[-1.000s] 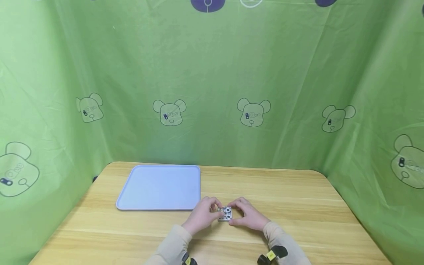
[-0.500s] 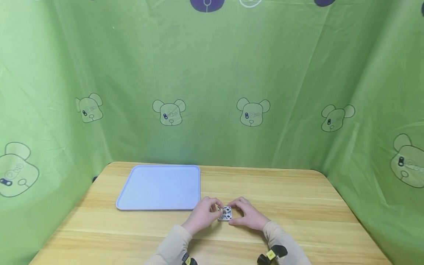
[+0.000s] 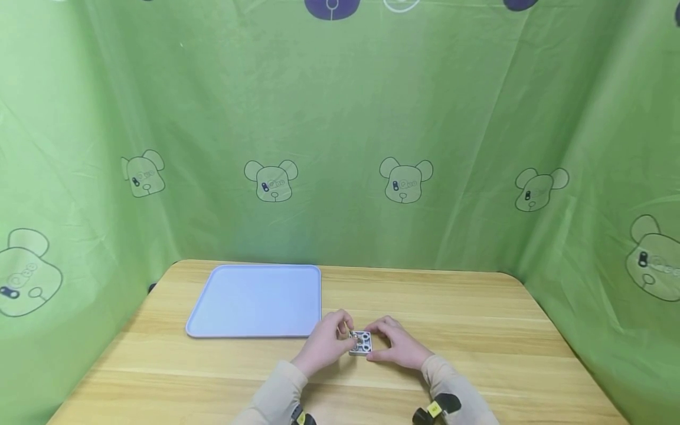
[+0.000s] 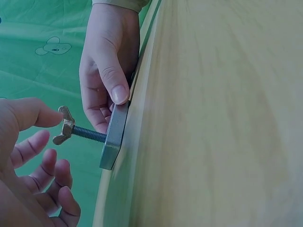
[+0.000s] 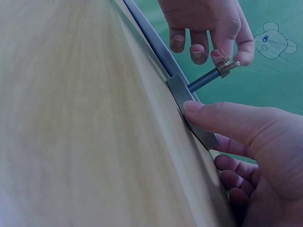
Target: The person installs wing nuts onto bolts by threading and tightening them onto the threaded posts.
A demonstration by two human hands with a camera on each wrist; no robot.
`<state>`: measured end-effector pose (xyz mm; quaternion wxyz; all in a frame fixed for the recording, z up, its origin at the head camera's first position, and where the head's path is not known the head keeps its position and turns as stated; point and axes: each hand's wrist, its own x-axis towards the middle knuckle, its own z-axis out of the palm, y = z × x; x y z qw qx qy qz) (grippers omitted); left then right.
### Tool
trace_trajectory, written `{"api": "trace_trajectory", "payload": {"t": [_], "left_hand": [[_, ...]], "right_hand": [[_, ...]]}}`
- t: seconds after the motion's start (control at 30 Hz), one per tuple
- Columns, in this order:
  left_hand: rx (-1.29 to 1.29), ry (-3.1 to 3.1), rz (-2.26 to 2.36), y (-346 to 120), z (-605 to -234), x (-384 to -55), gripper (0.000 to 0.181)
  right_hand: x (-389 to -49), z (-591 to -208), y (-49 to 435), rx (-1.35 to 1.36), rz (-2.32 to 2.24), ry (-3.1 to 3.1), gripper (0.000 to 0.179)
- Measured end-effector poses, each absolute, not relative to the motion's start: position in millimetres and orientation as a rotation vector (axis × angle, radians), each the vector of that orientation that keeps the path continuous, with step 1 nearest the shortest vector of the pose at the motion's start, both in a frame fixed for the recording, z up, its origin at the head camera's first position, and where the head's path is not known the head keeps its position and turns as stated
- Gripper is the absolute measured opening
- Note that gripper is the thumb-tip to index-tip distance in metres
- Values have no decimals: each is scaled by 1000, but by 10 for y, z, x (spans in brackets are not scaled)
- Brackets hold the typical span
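A small grey square plate (image 3: 363,345) with holes lies flat on the wooden table (image 3: 478,330). A dark threaded bolt (image 4: 89,135) stands up out of it, with a brass wing nut (image 4: 63,131) at its top. My left hand (image 3: 344,334) pinches the wing nut (image 5: 225,65) between thumb and fingertip. My right hand (image 3: 379,343) holds the plate (image 5: 191,112) steady, its thumb (image 5: 218,120) pressing on the plate's edge and the other fingers curled beside it. Several turns of thread show between nut and plate.
A pale blue tray (image 3: 255,301) lies flat just left of and behind the hands, its near right corner close to the left hand. Green cloth with bear prints walls in the table at the back and both sides.
The left fingers have shifted slightly at the wing nut. The plate and the right hand stay where they were.
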<state>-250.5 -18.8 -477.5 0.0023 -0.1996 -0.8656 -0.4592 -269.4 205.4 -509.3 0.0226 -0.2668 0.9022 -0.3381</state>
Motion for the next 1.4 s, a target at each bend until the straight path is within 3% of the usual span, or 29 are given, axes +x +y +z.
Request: {"api": "trace_trajectory", "payload": {"t": [0.73,1.4], "left_hand": [[-548,-2822,-1373,-194,-4780,-2489,33],[-599,-2805,-1307,-191,-4786,-2503,14]], "right_hand": [[-2689,-5094,2054,-821,-1056,2776,54],[-2718,-5119,2064,-813,-1039,2796,56]]}}
